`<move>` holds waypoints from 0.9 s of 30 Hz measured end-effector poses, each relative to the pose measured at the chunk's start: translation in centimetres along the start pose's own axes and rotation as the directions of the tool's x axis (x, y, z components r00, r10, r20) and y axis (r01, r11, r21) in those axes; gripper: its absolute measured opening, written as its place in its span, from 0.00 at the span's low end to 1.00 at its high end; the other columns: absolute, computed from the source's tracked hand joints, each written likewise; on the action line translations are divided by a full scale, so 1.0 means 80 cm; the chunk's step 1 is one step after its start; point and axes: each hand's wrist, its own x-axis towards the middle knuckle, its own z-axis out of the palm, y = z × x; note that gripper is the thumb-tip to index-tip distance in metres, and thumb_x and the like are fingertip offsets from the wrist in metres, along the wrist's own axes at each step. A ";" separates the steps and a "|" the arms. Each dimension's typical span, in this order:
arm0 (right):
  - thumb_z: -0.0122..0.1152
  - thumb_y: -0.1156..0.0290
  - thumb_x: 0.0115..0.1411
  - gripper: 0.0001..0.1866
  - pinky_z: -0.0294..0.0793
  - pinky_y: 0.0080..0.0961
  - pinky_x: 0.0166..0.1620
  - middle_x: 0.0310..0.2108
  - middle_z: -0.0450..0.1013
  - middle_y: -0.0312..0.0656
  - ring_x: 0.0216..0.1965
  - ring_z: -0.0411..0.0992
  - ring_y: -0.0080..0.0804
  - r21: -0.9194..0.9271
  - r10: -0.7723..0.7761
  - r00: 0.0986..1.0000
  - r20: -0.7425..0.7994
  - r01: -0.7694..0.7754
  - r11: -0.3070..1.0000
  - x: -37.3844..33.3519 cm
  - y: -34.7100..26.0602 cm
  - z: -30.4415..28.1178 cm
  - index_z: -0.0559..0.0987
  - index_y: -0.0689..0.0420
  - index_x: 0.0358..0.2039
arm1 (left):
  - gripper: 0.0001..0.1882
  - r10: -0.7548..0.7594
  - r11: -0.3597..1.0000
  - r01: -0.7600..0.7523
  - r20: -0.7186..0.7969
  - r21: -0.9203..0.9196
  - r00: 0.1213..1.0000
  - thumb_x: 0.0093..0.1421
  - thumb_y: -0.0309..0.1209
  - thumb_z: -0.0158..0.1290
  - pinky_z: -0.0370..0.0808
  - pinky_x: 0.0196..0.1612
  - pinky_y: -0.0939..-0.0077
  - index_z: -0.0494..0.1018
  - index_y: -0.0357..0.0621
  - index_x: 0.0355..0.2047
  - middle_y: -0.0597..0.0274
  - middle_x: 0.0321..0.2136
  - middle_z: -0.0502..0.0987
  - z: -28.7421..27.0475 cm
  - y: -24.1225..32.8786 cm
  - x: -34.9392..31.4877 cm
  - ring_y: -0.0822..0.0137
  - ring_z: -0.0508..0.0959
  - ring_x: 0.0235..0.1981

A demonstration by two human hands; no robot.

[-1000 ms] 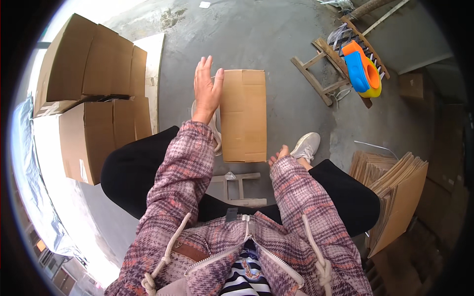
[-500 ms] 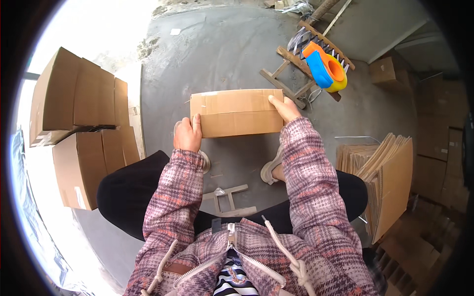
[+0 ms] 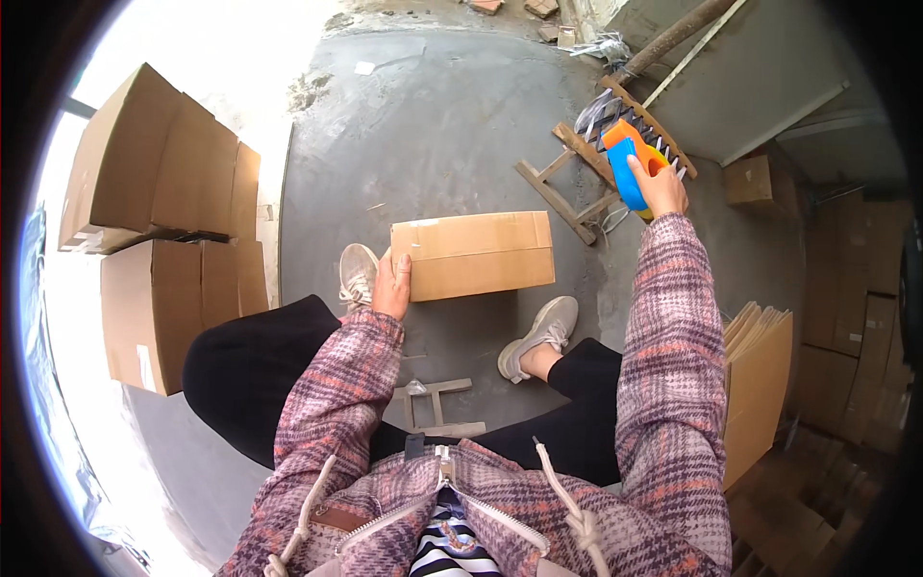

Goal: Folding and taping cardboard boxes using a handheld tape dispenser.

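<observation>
A closed brown cardboard box [image 3: 476, 255] stands in front of me between my feet, with a seam running along its top. My left hand [image 3: 391, 286] grips its left end, thumb on the top face and the other fingers hidden at the side. Off to the right, my right hand [image 3: 661, 188] is wrapped round a blue, orange and yellow tape dispenser [image 3: 627, 162], thumb on its blue side. The dispenser is at a wooden stand with a row of dark and pale spikes or strips [image 3: 675, 130].
Stacked cardboard boxes [image 3: 173, 173] rise on the left. Flattened cardboard sheets [image 3: 760, 385] lean on the right by my leg. A low wooden frame [image 3: 437, 409] lies under me. More boxes [image 3: 846, 317] stand in the dim right side, and a thick pole [image 3: 678, 38] slants at the back.
My right hand has let go of the box and reached right to take hold of the tape dispenser. The box appears slightly lower in view, my left hand still on it.
</observation>
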 end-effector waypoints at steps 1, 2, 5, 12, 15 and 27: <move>0.55 0.33 0.45 0.42 0.70 0.39 0.45 0.41 0.74 0.54 0.43 0.73 0.48 0.002 -0.015 1.000 0.000 0.015 1.000 0.003 -0.003 0.004 0.75 0.64 0.42 | 0.28 -0.004 1.000 0.004 -0.015 -0.003 1.000 0.65 0.46 0.39 0.61 0.56 0.61 0.59 0.35 0.56 0.40 0.50 0.67 0.001 0.005 -0.001 0.48 0.66 0.53; 0.56 0.35 0.46 0.40 0.70 0.38 0.45 0.40 0.74 0.54 0.44 0.73 0.47 -0.072 -0.072 0.996 0.057 0.076 0.995 0.003 -0.004 0.007 0.75 0.64 0.41 | 0.28 -0.023 1.000 0.023 -0.004 -0.013 1.000 0.65 0.46 0.39 0.61 0.56 0.62 0.59 0.34 0.56 0.40 0.50 0.67 0.001 0.010 -0.002 0.48 0.66 0.54; 0.58 0.39 0.46 0.37 0.69 0.37 0.47 0.40 0.75 0.53 0.43 0.73 0.45 -0.145 -0.141 0.984 0.105 0.155 0.977 0.001 -0.008 0.015 0.76 0.62 0.41 | 0.28 -0.022 1.000 0.022 -0.024 -0.013 0.999 0.65 0.46 0.39 0.61 0.56 0.62 0.59 0.34 0.55 0.40 0.50 0.67 0.000 0.003 -0.001 0.48 0.66 0.54; 0.60 0.41 0.47 0.33 0.71 0.28 0.40 0.32 0.76 0.46 0.34 0.74 0.32 0.301 -0.378 0.897 0.230 0.304 0.904 -0.012 0.010 -0.046 0.77 0.61 0.38 | 0.26 0.349 0.871 -0.184 -0.308 0.456 0.885 0.62 0.40 0.46 0.62 0.56 0.60 0.60 0.35 0.55 0.42 0.49 0.68 -0.009 0.060 -0.008 0.48 0.67 0.52; 0.61 0.42 0.48 0.31 0.71 0.24 0.38 0.29 0.74 0.40 0.32 0.71 0.25 0.523 -0.535 0.785 0.312 0.328 0.786 -0.076 0.000 -0.095 0.76 0.61 0.38 | 0.24 0.429 0.903 -0.429 -0.092 0.025 0.899 0.61 0.37 0.50 0.64 0.54 0.62 0.63 0.35 0.53 0.47 0.48 0.70 -0.029 0.147 -0.014 0.53 0.69 0.51; 0.65 0.47 0.45 0.30 0.69 0.20 0.33 0.27 0.72 0.39 0.29 0.70 0.24 0.652 -0.740 0.392 0.546 0.356 0.669 -0.225 -0.066 -0.135 0.74 0.63 0.36 | 0.17 0.097 0.621 0.316 0.470 -0.718 0.878 0.62 0.43 0.50 0.70 0.38 0.86 0.72 0.41 0.41 0.69 0.33 0.74 -0.050 0.199 -0.060 0.80 0.73 0.33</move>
